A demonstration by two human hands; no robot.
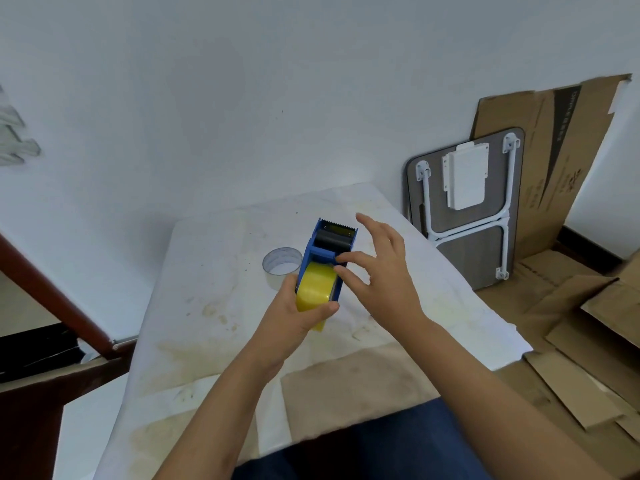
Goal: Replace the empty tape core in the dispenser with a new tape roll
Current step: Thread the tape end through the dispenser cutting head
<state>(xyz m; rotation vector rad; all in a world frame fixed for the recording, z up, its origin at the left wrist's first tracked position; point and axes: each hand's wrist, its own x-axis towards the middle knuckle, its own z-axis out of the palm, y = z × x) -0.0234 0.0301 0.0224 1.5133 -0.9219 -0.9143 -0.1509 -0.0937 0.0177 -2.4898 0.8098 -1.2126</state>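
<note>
A blue tape dispenser (327,244) with a serrated cutter and black roller at its far end is held above the table. A yellowish new tape roll (313,289) sits in its near end. My left hand (294,317) grips the roll and the dispenser from below and the left. My right hand (381,271) hovers at the dispenser's right side, fingers spread, fingertips touching its blue wall and the roll's edge. The empty tape core (282,263), a thin pale ring, stands on the table just left of the dispenser.
The small table (214,306) is covered with stained white paper. A folded lap table (464,209) leans on the wall at the right. Flattened cardboard (571,306) lies on the floor on the right. A brown wooden frame (52,299) stands at the left.
</note>
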